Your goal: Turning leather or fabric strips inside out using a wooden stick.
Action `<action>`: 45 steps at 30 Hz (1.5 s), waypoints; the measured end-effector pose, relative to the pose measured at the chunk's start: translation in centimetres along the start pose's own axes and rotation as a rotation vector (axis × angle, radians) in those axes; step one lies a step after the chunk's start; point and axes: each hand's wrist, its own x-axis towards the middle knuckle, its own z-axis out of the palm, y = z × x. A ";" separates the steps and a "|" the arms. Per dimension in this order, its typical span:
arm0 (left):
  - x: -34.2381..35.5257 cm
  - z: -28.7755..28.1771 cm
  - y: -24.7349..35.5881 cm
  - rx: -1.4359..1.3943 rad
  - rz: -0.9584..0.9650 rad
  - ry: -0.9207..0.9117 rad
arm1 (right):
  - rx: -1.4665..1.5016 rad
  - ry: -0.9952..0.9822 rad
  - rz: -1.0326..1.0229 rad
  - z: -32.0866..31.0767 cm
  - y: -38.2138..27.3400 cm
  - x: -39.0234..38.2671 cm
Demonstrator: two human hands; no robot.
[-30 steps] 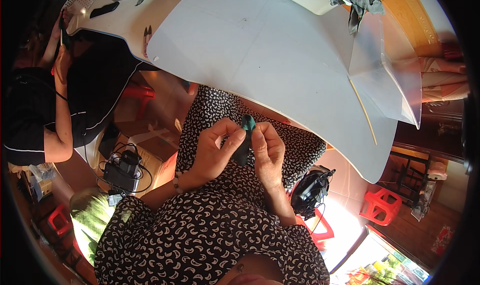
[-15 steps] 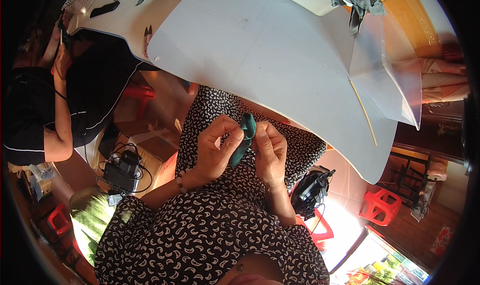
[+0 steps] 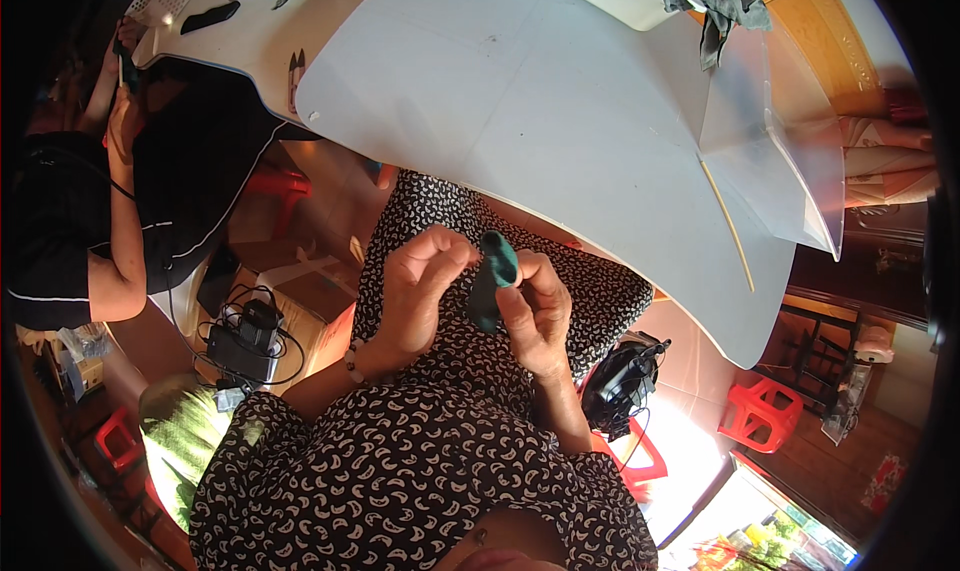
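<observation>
A looped piece of dark green, velvety fabric [image 3: 487,296] is held up above my lap, its lower end hanging down. My right hand [image 3: 540,316] pinches its right side between thumb and index finger. Just left of the cloth is my left hand [image 3: 425,281], thumb and forefinger pressed together near the upper edge. Whatever those left fingertips hold, if anything, is too small to make out.
Beyond my lap spreads a grey-white table [image 3: 520,131] with a thin stick [image 3: 727,226] and grey cloth scraps [image 3: 710,11]. A co-worker [image 3: 120,201] sits at left. Chargers with cables [image 3: 250,336] lie on a carton; red stools [image 3: 762,418] stand right.
My left fingertips have come away from the fabric slightly to the left. The green loop has turned and opened wider in my right hand.
</observation>
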 end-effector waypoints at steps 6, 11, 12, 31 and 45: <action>1.5 0.2 4.8 0.765 0.638 -0.164 | -0.079 -0.165 -0.010 -1.9 -0.9 0.7; 2.1 -0.3 5.8 0.961 0.562 -0.456 | -0.139 -0.284 -0.082 -2.0 -1.3 1.5; 2.0 -0.2 5.9 0.909 0.482 -0.425 | -0.112 -0.153 -0.037 -1.6 -1.5 1.3; -0.2 0.3 1.5 0.247 -0.006 -0.046 | -0.386 0.214 -0.122 1.3 -1.9 0.9; 0.3 -0.2 2.8 0.358 -0.124 -0.115 | -0.524 -0.007 -0.186 0.5 -1.6 1.4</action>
